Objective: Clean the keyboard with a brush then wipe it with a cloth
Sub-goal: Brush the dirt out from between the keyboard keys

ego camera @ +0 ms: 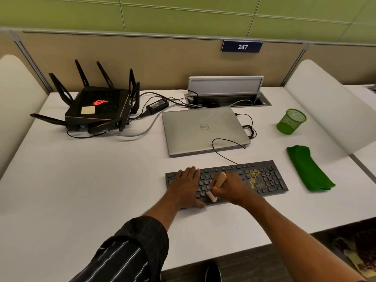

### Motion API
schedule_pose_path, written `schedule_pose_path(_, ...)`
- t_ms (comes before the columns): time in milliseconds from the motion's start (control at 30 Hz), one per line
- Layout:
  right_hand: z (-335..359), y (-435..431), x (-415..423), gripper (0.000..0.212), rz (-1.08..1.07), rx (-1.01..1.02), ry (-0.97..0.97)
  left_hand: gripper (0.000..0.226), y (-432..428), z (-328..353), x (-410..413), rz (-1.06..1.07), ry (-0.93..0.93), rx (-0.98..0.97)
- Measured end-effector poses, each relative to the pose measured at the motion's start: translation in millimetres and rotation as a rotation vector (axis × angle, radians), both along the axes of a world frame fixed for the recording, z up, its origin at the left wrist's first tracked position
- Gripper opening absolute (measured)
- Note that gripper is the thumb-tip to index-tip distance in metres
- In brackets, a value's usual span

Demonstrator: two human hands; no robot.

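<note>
head view.
- white desk point(91, 180) with a dark wired keyboard point(262, 178) at near centre-right, long side running left to right. its cable looped to the far side onto the laptop.
- yellow debris point(253, 180) lay scattered over the keys on the right part of the keyboard, beside the number pad.
- left hand point(188, 186) lay flat on the left end of the keyboard, fingers straight and pointing far, thumb along the near edge; it gripped nothing. dark striped sleeve point(130, 251) on that forearm.
- right hand point(232, 188) was closed around a brush point(220, 180) with a wooden handle. handle end pointed up and far, pale bristles were down on the keys in the middle of the keyboard, just right of the left hand.
- folded green cloth point(309, 169) lay on the desk right of the keyboard, close to it but not touching.
- closed silver dell laptop point(205, 130) sat just beyond the keyboard.
- green mesh pen cup point(291, 121) was at far right.
- black router point(99, 106) with antennas and a red lit logo stood far left, with a power adapter point(157, 105) beside it.
</note>
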State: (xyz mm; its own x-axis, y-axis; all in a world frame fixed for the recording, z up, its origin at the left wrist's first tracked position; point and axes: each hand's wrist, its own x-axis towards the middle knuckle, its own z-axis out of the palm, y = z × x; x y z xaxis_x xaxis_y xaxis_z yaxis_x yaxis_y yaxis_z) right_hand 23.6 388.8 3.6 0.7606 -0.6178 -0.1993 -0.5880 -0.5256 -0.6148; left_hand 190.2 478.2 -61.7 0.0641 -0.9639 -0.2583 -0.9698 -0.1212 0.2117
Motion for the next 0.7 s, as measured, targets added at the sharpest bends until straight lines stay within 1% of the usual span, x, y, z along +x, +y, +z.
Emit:
schedule_pose_path(100, 2.4, -3.4, -1.1, 0.009, -0.053, -0.069, -0.033, 0.128, 1.7, 2.0, 0.0, -0.001, -0.01, -0.004)
schedule_pose_path(167, 2.6, -5.5, -2.8, 0.009, -0.053, -0.085, -0.032, 0.127, 2.7, 2.9, 0.1, -0.002, -0.01, -0.008)
schedule_pose_path(267, 1.5, -6.3, -5.0, 0.015, -0.006, -0.031, 0.019, 0.127, 2.3, 3.2, 0.4, -0.004, -0.012, -0.005)
schedule_pose_path(333, 1.4, -6.6, -4.8, 0.015, -0.007, -0.004, 0.037, 0.127, 2.0, 3.2, 0.5, -0.003, -0.01, -0.004)
schedule_pose_path(533, 2.4, -0.2, 0.8, 0.007, -0.059, -0.033, -0.067, 0.128, 3.2, 1.5, 1.5, -0.007, 0.001, -0.008)
schedule_pose_path(700, -5.0, 9.1, 9.8, 0.009, -0.072, -0.026, -0.093, 0.128, 3.2, 0.3, 3.3, -0.002, 0.024, -0.017)
